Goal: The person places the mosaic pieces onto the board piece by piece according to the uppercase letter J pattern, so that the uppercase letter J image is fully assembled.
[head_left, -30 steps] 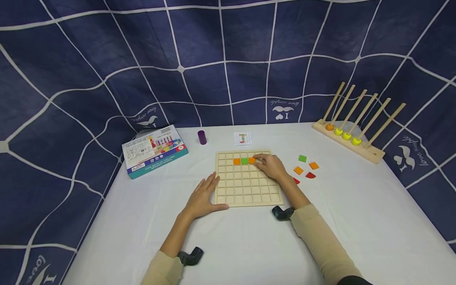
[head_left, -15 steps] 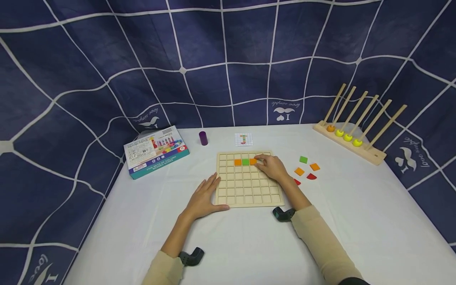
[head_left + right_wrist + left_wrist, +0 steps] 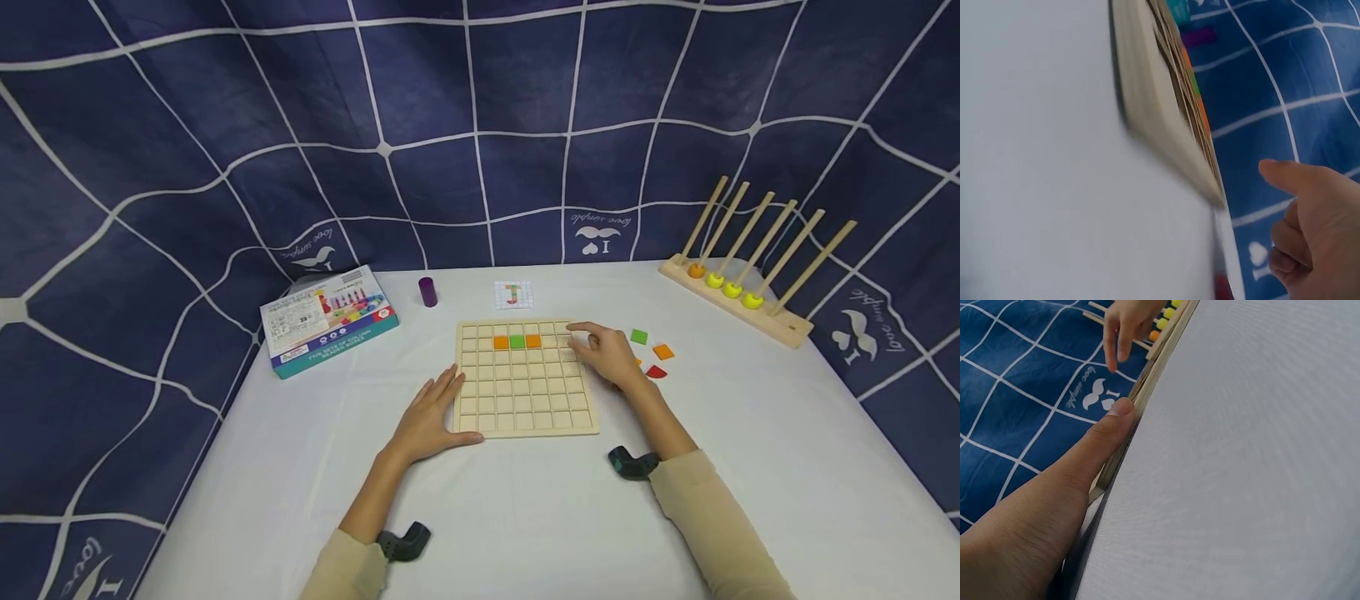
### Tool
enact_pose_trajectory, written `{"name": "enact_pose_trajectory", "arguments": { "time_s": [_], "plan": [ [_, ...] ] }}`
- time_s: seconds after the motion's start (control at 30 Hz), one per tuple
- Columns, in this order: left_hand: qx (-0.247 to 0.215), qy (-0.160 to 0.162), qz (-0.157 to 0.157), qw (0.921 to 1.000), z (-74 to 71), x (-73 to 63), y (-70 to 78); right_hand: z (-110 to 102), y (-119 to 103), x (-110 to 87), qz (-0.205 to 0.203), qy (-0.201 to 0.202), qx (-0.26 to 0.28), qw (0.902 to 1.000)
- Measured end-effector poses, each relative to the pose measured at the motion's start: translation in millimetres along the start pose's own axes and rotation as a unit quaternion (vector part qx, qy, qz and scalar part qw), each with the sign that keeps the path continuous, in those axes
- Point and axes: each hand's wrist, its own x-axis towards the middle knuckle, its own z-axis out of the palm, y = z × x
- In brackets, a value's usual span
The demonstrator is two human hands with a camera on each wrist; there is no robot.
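Note:
A wooden grid board (image 3: 517, 387) lies on the white table. In its second row from the back, an orange tile (image 3: 501, 342), a green tile (image 3: 517, 342) and another orange tile (image 3: 533, 341) sit side by side. My left hand (image 3: 423, 421) rests with spread fingers at the board's left edge, and its thumb touches the front edge in the left wrist view. Nothing is held by my right hand (image 3: 611, 357), which hovers over the board's right edge, fingers loosely bent. Beside it lie a loose green tile (image 3: 639, 337), an orange tile (image 3: 663, 352) and a red rounded piece (image 3: 656, 372).
Behind the board are a pattern card (image 3: 513, 294) and a purple cylinder (image 3: 427, 292). A toy box (image 3: 330, 321) stands at the back left. A wooden peg rack (image 3: 735, 300) with a few beads occupies the back right, before a blue checked cloth (image 3: 525, 167).
My right hand has let go of the right-hand orange tile in the row and moved right, off the grid's middle. It now partly covers the loose pieces. The left hand stays put.

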Motion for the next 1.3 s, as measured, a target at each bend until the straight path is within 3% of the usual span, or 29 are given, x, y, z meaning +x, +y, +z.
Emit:
{"name": "enact_pose_trajectory", "arguments": {
  "time_s": [0.27, 0.5, 0.87, 1.0, 1.3],
  "plan": [
    [0.004, -0.006, -0.007, 0.9999, 1.1, 1.1, -1.4, -54, 41, -27.8, 0.037, 0.041, -0.042, 0.9976],
    [0.005, -0.013, -0.007, 0.9999, 0.0, 2.3, -1.6, -83, 87, -45.4, 0.077, 0.051, -0.049, 0.9946],
    [0.003, -0.01, 0.001, 0.9999, 0.6, 2.9, 1.9, -105, 97, -63.3, 0.155, -0.051, -0.062, 0.9847],
    [0.007, -0.011, -0.001, 0.9999, 1.5, 2.1, 1.3, -105, 98, -65.2, 0.146, -0.046, -0.073, 0.9855],
    [0.004, -0.01, -0.005, 0.9999, -0.6, 0.6, -0.4, -97, 96, -64.5, 0.114, 0.006, -0.092, 0.9893]
  ]
}}
